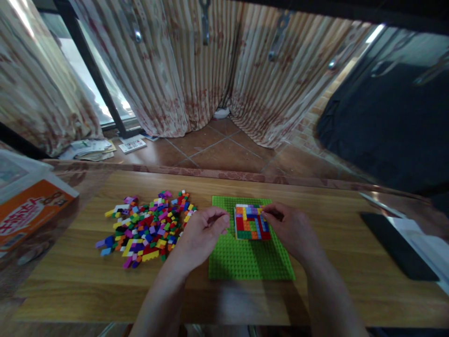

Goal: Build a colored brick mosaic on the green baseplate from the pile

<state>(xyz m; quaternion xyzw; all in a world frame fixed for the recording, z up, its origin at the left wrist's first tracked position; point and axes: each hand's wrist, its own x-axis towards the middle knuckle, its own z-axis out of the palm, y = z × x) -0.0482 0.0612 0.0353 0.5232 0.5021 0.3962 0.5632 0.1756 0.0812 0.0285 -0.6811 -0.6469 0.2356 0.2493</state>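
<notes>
A block of multicoloured toy bricks [250, 229] stands on the upper part of a green studded baseplate [245, 267]. Along its top is a raised blue and purple toy brick [251, 213]. My right hand [291, 229] reaches in from the right, its thumb and fingertips closed at that brick's right end. To the left of the block, my left hand [203, 231] hovers over the baseplate's left edge, apart from the bricks. Its fingers are curled and the thumb is drawn to them; whatever they may hold is too small to make out.
A loose heap of small bricks [150, 229] in many colours spreads over the left of the wooden table [333, 234]. A black flat item [396, 248] and white papers [424, 243] lie at the right edge. An orange and white box [31, 210] is at far left.
</notes>
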